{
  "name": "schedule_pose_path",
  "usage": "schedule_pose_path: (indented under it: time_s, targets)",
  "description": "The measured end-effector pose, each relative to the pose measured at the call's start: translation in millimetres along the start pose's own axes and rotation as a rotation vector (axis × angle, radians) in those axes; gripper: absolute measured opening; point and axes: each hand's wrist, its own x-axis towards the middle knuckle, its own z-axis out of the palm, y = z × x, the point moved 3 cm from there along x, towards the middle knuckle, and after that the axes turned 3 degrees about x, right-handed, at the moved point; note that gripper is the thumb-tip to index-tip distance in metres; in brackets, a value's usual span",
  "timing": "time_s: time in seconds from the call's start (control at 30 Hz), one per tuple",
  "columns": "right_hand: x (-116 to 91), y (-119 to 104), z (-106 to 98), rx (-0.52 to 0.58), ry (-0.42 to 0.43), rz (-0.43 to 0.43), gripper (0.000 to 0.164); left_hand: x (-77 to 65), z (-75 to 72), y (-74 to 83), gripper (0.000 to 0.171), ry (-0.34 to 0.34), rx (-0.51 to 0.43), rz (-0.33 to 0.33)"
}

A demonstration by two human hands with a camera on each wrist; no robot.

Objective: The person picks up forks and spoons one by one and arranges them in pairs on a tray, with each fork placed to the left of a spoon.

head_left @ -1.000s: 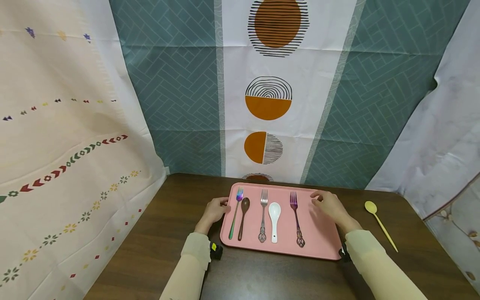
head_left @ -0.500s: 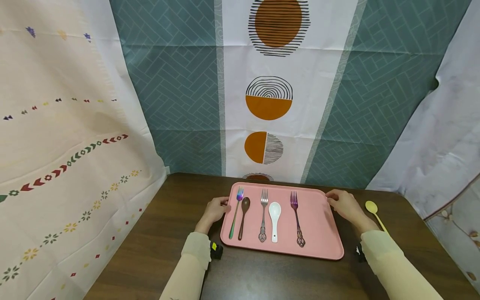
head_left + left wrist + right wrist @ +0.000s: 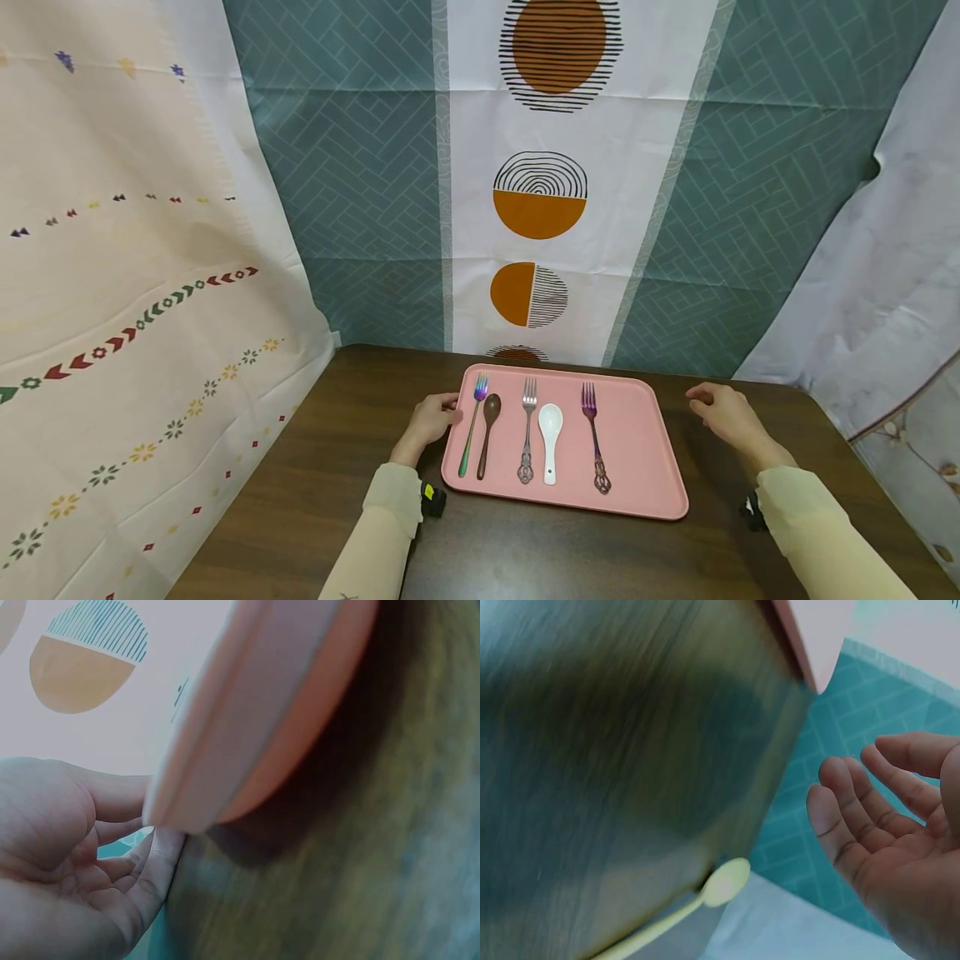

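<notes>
My left hand (image 3: 430,422) pinches the left rim of a pink tray (image 3: 645,467); in the left wrist view the thumb lies over the edge and the fingers curl beneath it. Five pieces would be too exact, so: several utensils lie on the tray, a rainbow-coloured fork (image 3: 472,427), a brown spoon (image 3: 487,433), a silver fork (image 3: 528,425), a white spoon (image 3: 550,442) and a purple fork (image 3: 595,437). To the right of the tray, my right hand (image 3: 727,419) hovers over the table with relaxed fingers, holding nothing. Beside it, the right wrist view shows a yellow spoon (image 3: 727,883), hidden behind hand and sleeve in the head view.
A dark wooden table (image 3: 570,558) carries everything. Along its back edge hangs a teal and white patterned cloth (image 3: 352,208). A cream embroidered cloth (image 3: 112,292) hangs at the left, and a white one (image 3: 885,292) at the right.
My right hand has moved from over the tray's right end, past its upper right corner, to the table at the right. The left hand and the tray stay put.
</notes>
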Motion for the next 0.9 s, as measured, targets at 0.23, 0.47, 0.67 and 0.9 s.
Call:
schedule_pose_path:
  time_s: [0.23, 0.47, 0.67, 0.9]
  targets:
    - [-10, 13, -19, 0.020, 0.029, 0.030, 0.030, 0.2, 0.6, 0.6, 0.042, -0.005, 0.003, 0.006]
    - [-14, 24, -27, 0.005, 0.038, 0.050, 0.031, -1.1, 0.3, 1.3, 0.043, -0.007, 0.003, -0.002]
    - [-16, 35, -32, -0.053, 0.063, 0.061, 0.030, -1.1, 1.0, 0.9, 0.042, -0.007, -0.001, 0.000]
    - [-19, 51, -34, -0.086, 0.075, 0.109, 0.029, -1.3, -0.4, 1.3, 0.042, -0.007, -0.010, 0.004]
